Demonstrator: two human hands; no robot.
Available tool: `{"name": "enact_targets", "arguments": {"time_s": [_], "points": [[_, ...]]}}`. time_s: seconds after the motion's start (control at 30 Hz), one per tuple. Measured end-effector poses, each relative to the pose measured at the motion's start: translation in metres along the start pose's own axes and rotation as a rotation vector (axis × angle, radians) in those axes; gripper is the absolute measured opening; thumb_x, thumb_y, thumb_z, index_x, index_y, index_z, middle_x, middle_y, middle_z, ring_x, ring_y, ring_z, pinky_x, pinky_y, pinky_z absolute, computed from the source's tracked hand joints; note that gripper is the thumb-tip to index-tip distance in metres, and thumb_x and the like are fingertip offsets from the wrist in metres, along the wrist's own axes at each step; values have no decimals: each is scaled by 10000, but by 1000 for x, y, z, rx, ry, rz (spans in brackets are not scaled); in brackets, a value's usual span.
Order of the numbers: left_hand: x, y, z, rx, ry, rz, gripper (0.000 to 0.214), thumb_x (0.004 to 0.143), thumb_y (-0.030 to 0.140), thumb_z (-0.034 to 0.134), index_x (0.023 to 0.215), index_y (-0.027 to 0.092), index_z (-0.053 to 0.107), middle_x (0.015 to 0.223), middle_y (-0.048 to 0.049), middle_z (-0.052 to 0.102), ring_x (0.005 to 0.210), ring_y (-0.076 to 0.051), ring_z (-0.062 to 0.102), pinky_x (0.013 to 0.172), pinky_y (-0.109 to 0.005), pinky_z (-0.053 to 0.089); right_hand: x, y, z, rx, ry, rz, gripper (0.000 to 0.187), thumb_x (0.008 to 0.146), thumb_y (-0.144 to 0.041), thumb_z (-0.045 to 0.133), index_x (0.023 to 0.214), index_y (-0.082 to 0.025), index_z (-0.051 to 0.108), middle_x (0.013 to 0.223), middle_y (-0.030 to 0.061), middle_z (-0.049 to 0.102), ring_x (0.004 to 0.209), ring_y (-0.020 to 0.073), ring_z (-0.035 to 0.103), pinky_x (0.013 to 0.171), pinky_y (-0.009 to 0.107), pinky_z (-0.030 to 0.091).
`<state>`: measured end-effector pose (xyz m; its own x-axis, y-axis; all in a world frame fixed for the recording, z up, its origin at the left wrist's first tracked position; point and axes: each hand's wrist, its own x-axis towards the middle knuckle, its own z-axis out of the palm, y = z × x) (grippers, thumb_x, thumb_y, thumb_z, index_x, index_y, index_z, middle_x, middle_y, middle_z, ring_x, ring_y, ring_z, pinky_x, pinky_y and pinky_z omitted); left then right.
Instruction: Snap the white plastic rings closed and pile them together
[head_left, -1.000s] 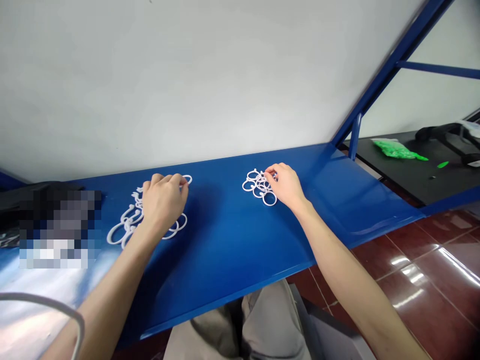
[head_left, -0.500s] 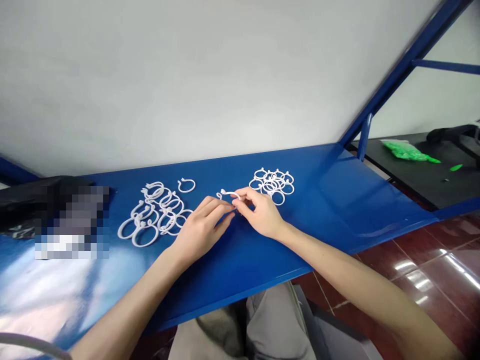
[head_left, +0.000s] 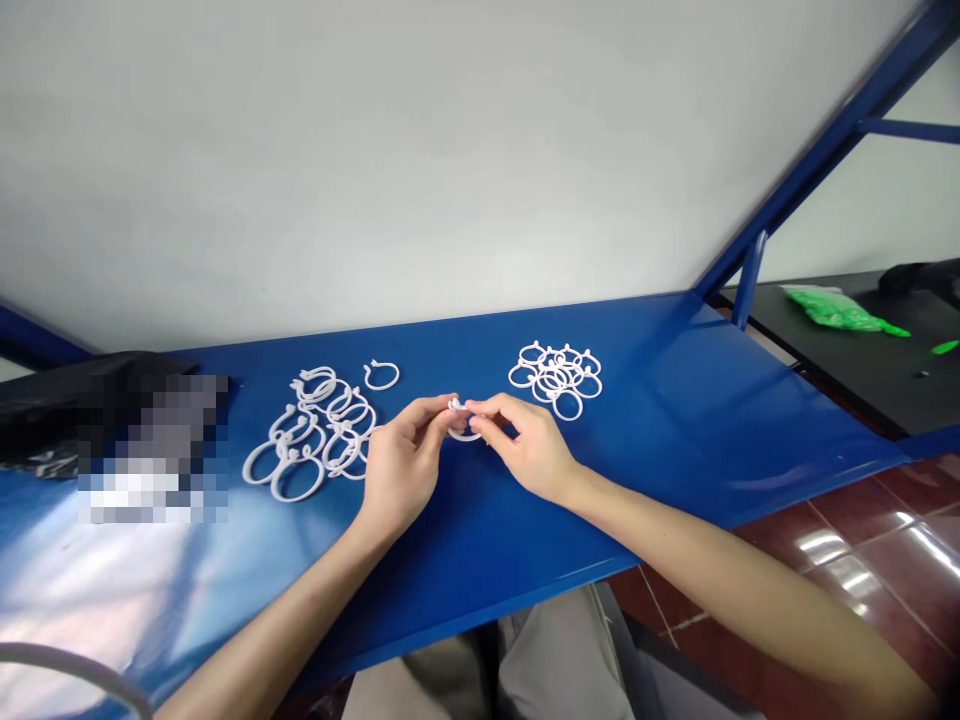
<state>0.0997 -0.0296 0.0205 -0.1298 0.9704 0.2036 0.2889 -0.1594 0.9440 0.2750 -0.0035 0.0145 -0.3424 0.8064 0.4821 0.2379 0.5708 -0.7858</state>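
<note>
Between my two hands is a white plastic ring [head_left: 463, 436], its knobbed ends at the top between the fingertips. My left hand [head_left: 405, 455] pinches its left side with thumb and forefinger. On the other side my right hand [head_left: 529, 440] pinches it too, fingers closed. Fingertips hide part of the ring. Left of my left hand lies a loose heap of white open rings [head_left: 298, 480], with one separate ring [head_left: 382, 376] behind it. Beyond my right hand is a tighter cluster of smaller-looking white rings [head_left: 568, 405].
The blue table [head_left: 480, 540] meets a pale wall [head_left: 450, 180]. Black plastic material [head_left: 142, 365] lies at the left, partly blurred out. A blue metal frame [head_left: 750, 270] rises at the right. Behind it, a green bag [head_left: 840, 308] sits on a black table [head_left: 862, 375].
My left hand has turned, its thumb and forefinger now up at the ring. The held ring has moved from sticking up at the fingertips to hanging between both hands. The view has shifted slightly.
</note>
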Motion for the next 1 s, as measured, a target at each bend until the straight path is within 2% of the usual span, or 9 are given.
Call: {"name": "enact_targets", "arguments": {"time_s": [0.2, 0.37, 0.57, 0.63, 0.7, 0.77, 0.83, 0.9, 1.0], "points": [[-1, -6, -2, 27, -14, 66, 309, 913, 472, 614, 982, 204, 750, 919, -66, 804, 891, -232, 764, 814, -348, 614, -4, -5, -2, 36, -54, -15, 140, 1015, -275, 582, 1043, -241, 715, 987, 27, 778, 857, 174, 754, 746, 298, 622], [-1, -7, -4, 99, -52, 144, 246, 925, 411, 603, 942, 218, 754, 1006, -68, 808, 867, -228, 772, 791, -340, 617, -6, 0, -5, -60, -77, -140, 142, 1020, -214, 571, 1052, -227, 709, 981, 38, 772, 889, 173, 744, 806, 313, 619], [5, -1, -8, 326, -106, 288, 231, 962, 344, 562, 1057, 239, 745, 1020, -42, 804, 885, -209, 762, 802, -311, 599, 0, 4, -5, -187, -66, -255, 210, 1046, -240, 522, 1137, -257, 711, 1020, 46, 745, 936, 182, 717, 834, 343, 607], [11, -1, -15, 431, -109, 341, 276, 968, 352, 556, 1161, 236, 716, 1065, -51, 794, 934, -218, 746, 853, -334, 590, 7, 7, -13, -270, -8, -263, 217, 1042, -254, 524, 1129, -260, 723, 1050, 61, 715, 948, 190, 697, 841, 354, 595], [19, -4, -27, 589, -59, 381, 353, 977, 347, 526, 1273, 217, 667, 1099, -74, 780, 1006, -250, 714, 937, -399, 564, 16, 14, -29, -379, 115, -217, 207, 1027, -272, 542, 1087, -252, 739, 1035, 72, 687, 896, 196, 676, 803, 361, 584], [28, -11, -43, 819, -2, 409, 374, 979, 335, 471, 1238, 171, 685, 1130, -134, 759, 1083, -324, 660, 978, -497, 524, 25, 25, -49, -482, 239, -116, 196, 1005, -272, 558, 1054, -237, 745, 998, 71, 678, 789, 188, 645, 735, 356, 566], [35, -20, -60, 1030, 11, 370, 399, 959, 310, 447, 1194, 123, 710, 1124, -190, 735, 1089, -374, 630, 984, -543, 497, 31, 39, -70, -580, 299, 2, 184, 968, -242, 584, 1066, -222, 739, 974, 68, 692, 762, 196, 622, 747, 369, 546], [40, -27, -74, 1170, 33, 302, 414, 930, 272, 430, 1183, 117, 719, 1133, -207, 712, 1119, -400, 603, 964, -548, 492, 35, 50, -84, -655, 321, 83, 164, 923, -208, 611, 1039, -200, 727, 933, 69, 711, 834, 232, 617, 806, 397, 526], [43, -34, -84, 1246, -3, 201, 420, 876, 207, 424, 1162, 163, 729, 1141, -178, 708, 1125, -403, 594, 888, -520, 507, 38, 62, -90, -683, 295, 146, 92, 896, -200, 629, 937, -199, 712, 912, 68, 735, 911, 264, 603, 849, 417, 502]]}}
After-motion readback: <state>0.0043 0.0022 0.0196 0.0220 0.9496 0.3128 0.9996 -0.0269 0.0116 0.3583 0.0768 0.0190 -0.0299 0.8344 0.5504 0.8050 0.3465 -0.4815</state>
